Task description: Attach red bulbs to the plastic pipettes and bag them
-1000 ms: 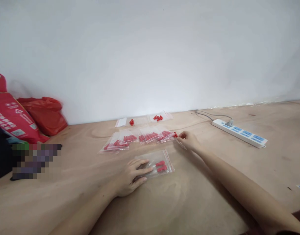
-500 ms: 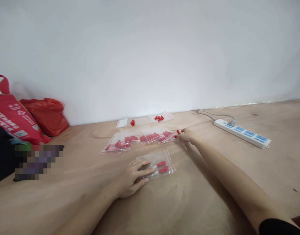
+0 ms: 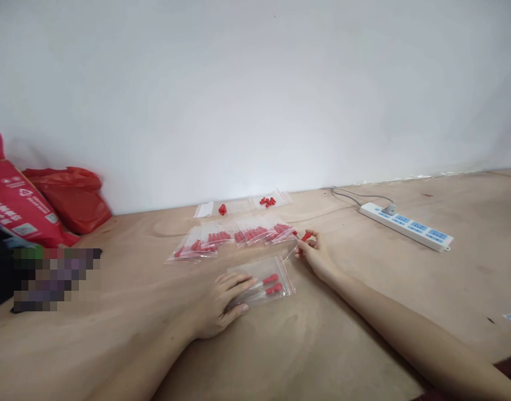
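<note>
A clear zip bag (image 3: 261, 297) with two red-bulbed droppers (image 3: 274, 288) in it lies flat on the wooden table. My left hand (image 3: 227, 303) rests on its left part, fingers spread. To the right and a little farther back, my right hand (image 3: 314, 253) grips another red-bulbed dropper (image 3: 306, 236), its thin clear tube pointing down and left toward the bag's zip edge. Beyond the hands, several overlapping zip bags (image 3: 247, 231) with red-bulbed droppers form a row.
Near the wall, more clear bags bear loose red bulbs (image 3: 268, 201). A white power strip (image 3: 406, 225) with a grey cable lies at the right. Red bags (image 3: 74, 197) stand at the left, behind a blurred dark object (image 3: 57, 281).
My right hand has come nearer to the bag under my left hand, and its dropper now slants toward that bag. My left hand has stayed on the bag. The view has shifted slightly.
</note>
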`<move>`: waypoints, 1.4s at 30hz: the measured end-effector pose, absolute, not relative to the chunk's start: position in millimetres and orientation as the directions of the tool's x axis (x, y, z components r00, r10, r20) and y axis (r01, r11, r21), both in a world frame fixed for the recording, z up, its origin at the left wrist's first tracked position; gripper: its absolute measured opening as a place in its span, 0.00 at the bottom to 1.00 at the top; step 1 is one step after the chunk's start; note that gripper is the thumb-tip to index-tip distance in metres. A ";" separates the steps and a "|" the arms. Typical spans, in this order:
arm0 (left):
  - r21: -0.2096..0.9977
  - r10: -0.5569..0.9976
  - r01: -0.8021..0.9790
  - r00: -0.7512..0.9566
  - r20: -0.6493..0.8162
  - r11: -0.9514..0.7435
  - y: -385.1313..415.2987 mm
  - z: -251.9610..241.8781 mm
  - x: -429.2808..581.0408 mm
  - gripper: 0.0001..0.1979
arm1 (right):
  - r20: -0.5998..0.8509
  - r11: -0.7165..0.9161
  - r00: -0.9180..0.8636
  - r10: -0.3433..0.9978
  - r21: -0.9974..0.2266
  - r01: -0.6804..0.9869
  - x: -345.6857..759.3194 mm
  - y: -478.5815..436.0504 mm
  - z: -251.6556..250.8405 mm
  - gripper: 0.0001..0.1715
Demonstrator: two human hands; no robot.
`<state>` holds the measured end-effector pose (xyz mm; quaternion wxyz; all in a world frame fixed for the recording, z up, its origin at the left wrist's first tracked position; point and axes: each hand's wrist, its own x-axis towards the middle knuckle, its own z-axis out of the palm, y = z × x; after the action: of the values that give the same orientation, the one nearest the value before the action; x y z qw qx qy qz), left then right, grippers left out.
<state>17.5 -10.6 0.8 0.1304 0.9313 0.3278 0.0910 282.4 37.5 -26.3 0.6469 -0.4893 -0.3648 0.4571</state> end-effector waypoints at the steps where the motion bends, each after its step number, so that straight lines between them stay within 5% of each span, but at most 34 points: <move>1: 0.303 0.638 0.592 0.766 0.078 -0.747 -10.8 1.5 17.8 0.24 | 0.011 0.093 0.296 0.955 -0.960 -0.264 279.3 35.4 -26.3 0.28; 7: 0.302 0.652 0.613 0.757 0.038 -0.730 -11.4 5.2 20.1 0.25 | -0.005 0.010 0.044 0.999 -0.945 -0.328 263.7 20.6 -27.9 0.22; 14: 0.298 0.640 0.596 0.765 0.074 -0.746 -11.1 4.7 19.5 0.23 | 0.182 0.193 -0.154 0.971 -0.979 0.064 268.2 22.6 -38.4 0.17; 19: 0.288 0.627 0.588 0.777 0.060 -0.756 -10.8 6.4 20.5 0.22 | 0.351 0.412 -0.227 0.909 -0.840 0.353 266.8 22.2 -39.1 0.10; 25: 0.288 0.631 0.592 0.774 0.059 -0.753 -10.7 5.1 20.1 0.22 | 0.397 0.582 -0.434 0.809 -0.641 0.500 264.9 17.8 -35.1 0.11; 30: 0.279 0.643 0.600 0.760 0.094 -0.750 -10.3 2.8 19.1 0.22 | 0.319 0.285 -0.044 0.947 -0.764 0.579 291.8 43.2 -25.4 0.08; 34: 0.278 0.637 0.588 0.759 0.134 -0.760 -10.9 2.9 18.8 0.20 | 0.173 -0.040 0.233 0.957 -0.715 0.698 319.5 72.7 -17.2 0.12; 42: 0.337 0.633 0.563 0.761 0.145 -0.755 -11.4 -0.7 17.2 0.19 | 0.129 -0.099 0.228 0.965 -0.625 0.774 318.8 104.4 -14.6 0.13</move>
<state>17.2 -11.4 -0.7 0.1378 0.9281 0.3221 0.1260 318.8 104.4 -14.6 0.2995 -0.7240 -0.6005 0.1595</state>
